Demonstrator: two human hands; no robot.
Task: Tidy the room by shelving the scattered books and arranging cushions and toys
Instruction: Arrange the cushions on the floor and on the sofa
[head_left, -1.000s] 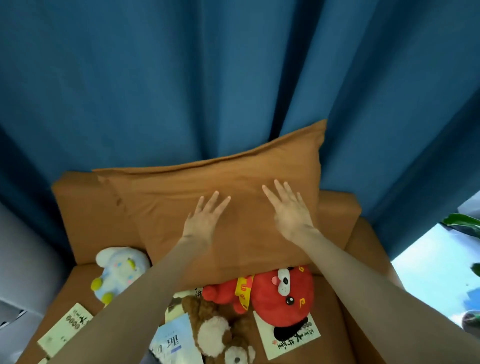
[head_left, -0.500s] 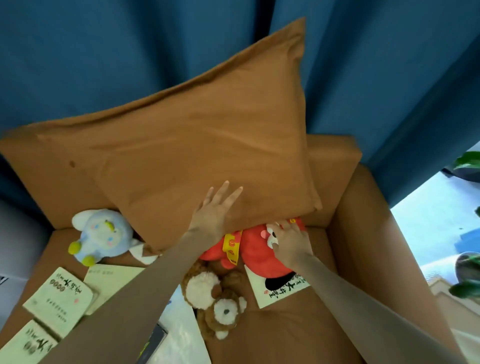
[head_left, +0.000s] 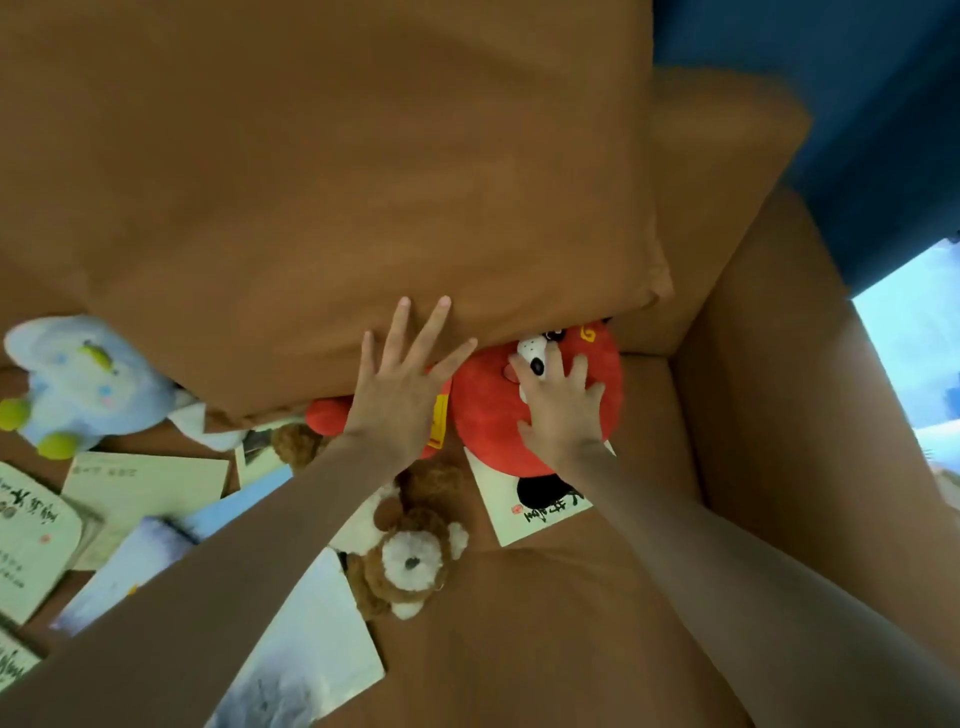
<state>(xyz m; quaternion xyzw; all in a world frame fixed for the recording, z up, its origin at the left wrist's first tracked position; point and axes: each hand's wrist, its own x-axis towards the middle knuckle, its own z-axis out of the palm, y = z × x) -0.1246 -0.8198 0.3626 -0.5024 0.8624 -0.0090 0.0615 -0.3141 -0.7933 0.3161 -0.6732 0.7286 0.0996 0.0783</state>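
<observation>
A big brown cushion (head_left: 363, 182) leans against the sofa back, its lower edge over a red plush toy (head_left: 483, 415). My left hand (head_left: 400, 395) has straight, spread fingers touching the cushion's lower edge. My right hand (head_left: 561, 410) rests with spread fingers on the red plush's head. In front of it lies a brown teddy bear (head_left: 410, 561). A pale blue plush (head_left: 83, 384) sits at the left. A white book with black brush lettering (head_left: 524, 514) lies partly under the red plush. Several other books are scattered on the seat, among them a cloud-cover book (head_left: 311, 649) and a cream book (head_left: 145, 478).
The brown sofa seat (head_left: 545, 649) shows bare fabric at the front right. Its right armrest (head_left: 779, 415) rises close beside my right arm. A blue curtain (head_left: 857, 104) hangs behind the sofa. A bright floor patch shows at far right.
The view has dropped and moved closer to the seat. Both hands slid down off the cushion's face; the right one now lies on the red plush and the left one is at the cushion's lower edge.
</observation>
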